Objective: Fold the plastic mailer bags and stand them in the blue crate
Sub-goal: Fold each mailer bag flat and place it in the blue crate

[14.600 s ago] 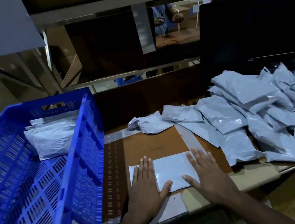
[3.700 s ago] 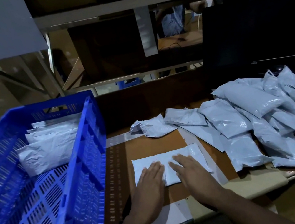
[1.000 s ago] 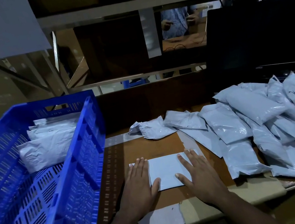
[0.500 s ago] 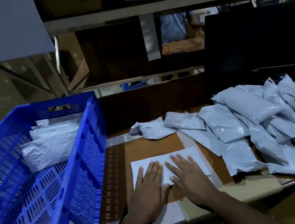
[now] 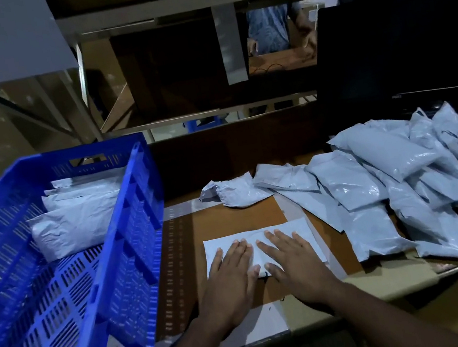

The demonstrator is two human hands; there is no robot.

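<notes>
Both hands flat, fingers straight, side by side on one mailer bag (image 5: 298, 231) lying on the table (image 5: 229, 218): left hand (image 5: 232, 275), right hand (image 5: 294, 262). Blue crate (image 5: 119, 252) just left, several bags (image 5: 79, 225) standing at its far end. Loose pile of bags (image 5: 403, 174) to the right.

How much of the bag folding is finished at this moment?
Done: a few folded bags stand at the far end of the blue crate. In hand: left hand and right hand press one mailer flat. Left: the pile of unfolded bags on the table.
</notes>
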